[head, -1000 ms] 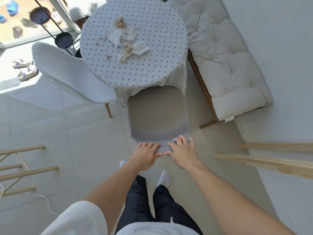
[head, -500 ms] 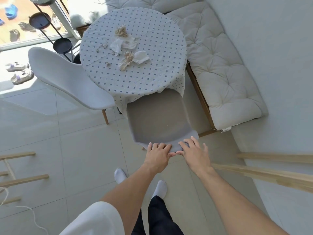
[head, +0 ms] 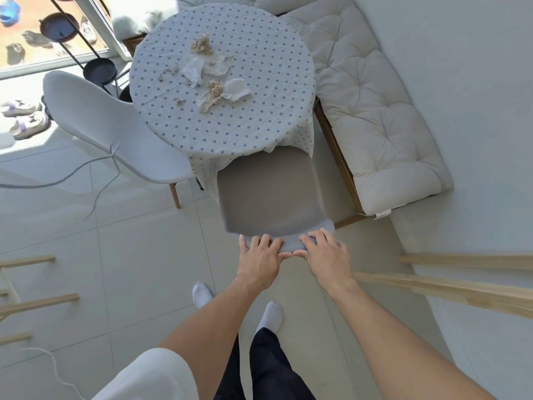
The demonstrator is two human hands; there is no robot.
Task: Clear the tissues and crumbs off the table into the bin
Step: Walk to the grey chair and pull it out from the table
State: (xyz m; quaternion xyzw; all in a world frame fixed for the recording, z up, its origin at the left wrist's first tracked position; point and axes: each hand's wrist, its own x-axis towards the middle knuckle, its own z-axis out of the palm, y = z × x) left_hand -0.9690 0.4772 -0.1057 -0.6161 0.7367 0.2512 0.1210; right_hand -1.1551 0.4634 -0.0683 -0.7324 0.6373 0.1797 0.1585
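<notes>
A round table (head: pixel 259 116) stands ahead, with crumpled tissues (head: pixel 213 67) and crumbs (head: pixel 170 72) clustered on its far-left part. A chair (head: pixel 271 194) is tucked under its near edge (both hands rest side by side on the backrest top: left hand (head: pixel 259 259), right hand (head: pixel 324 256)). A second chair (head: pixel 109 131) stands left of the table, a cushioned bench (head: pixel 375 111) right.

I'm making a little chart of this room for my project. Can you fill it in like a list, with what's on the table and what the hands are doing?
table: round table, dotted cloth
on table: crumpled tissues, crumbs
near chair: grey chair, seat partly under the cloth
left hand: gripping the chair's back edge
right hand: gripping the same edge
side chair: white chair, left of the table
bench: cushioned bench, right of the table
bin: not in view
cleanup: not started
</notes>
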